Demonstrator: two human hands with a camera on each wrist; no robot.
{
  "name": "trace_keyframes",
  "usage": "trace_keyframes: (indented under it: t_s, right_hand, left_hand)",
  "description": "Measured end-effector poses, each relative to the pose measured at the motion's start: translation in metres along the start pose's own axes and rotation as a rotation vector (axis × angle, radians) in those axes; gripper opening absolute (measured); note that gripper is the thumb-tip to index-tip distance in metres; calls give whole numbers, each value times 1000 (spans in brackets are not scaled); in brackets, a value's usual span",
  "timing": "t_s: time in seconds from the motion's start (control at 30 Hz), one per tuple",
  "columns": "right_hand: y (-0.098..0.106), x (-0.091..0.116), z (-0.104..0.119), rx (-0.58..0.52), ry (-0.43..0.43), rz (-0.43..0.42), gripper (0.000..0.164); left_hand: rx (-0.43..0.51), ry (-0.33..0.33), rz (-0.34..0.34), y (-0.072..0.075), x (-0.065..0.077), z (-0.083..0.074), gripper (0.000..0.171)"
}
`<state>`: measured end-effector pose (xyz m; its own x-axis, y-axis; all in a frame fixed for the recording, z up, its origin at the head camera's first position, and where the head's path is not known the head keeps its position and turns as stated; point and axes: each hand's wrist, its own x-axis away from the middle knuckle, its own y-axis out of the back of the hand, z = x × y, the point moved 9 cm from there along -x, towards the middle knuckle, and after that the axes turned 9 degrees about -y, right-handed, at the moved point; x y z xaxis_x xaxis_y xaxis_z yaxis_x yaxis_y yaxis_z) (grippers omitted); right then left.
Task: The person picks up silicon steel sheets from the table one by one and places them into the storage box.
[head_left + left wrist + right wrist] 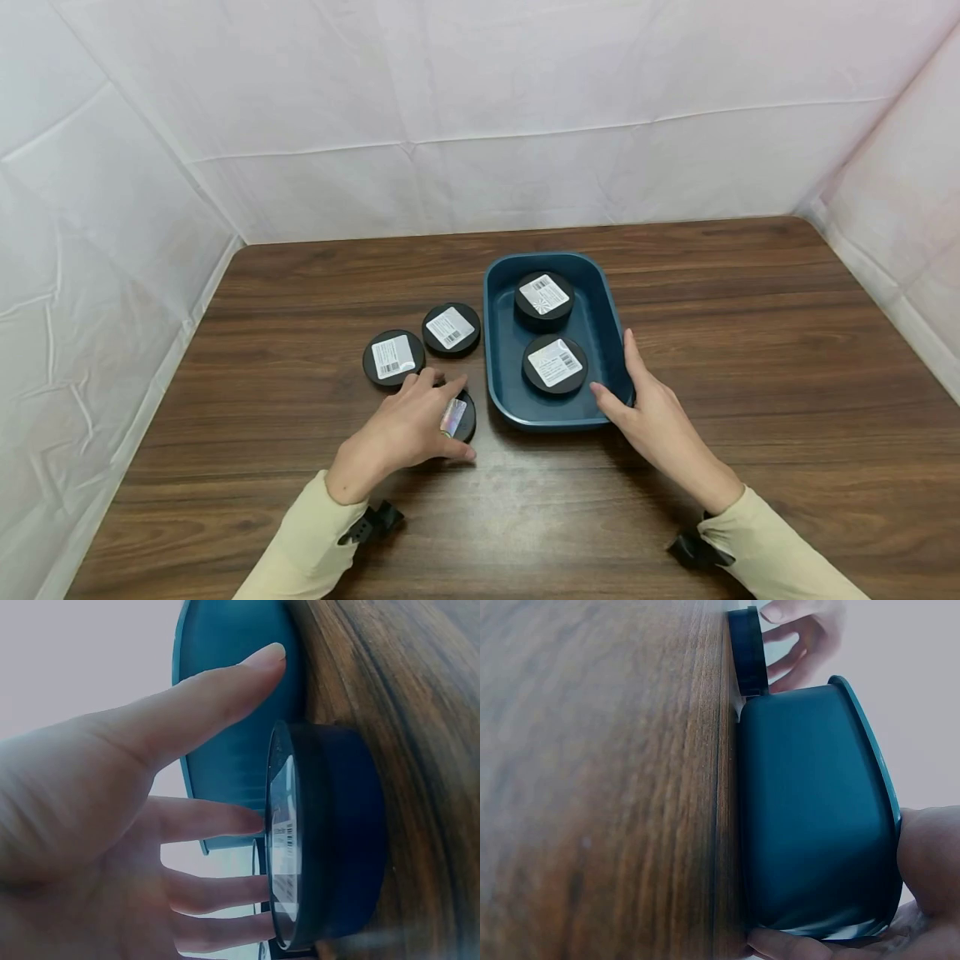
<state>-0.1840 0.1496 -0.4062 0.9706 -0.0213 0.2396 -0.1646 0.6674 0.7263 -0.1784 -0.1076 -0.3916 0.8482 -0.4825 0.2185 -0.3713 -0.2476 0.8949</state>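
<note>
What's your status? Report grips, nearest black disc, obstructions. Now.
Left grip open at nearest black disc, not closed round it. Right grip holds blue tray by its right side. Two more discs just beyond; none between nearest disc and tray.

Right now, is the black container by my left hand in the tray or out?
Out: the black container sits on the wooden table, beside the tray, near your left hand.

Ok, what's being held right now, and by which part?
The right hand grips the blue tray at its right rim, toward the near corner; the left hand holds nothing.
</note>
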Motion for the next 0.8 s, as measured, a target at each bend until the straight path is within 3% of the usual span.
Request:
trace_keyframes:
  t_s: [0.4,0.8]
  right_hand:
    - [1,0,0,5,-6,1,92]
    - [0,0,0,3,-6,-2,92]
  left_hand:
    - [-9,-11,31,-6,-3,0,97]
    - [-78,-13,37,-6,-5,1,97]
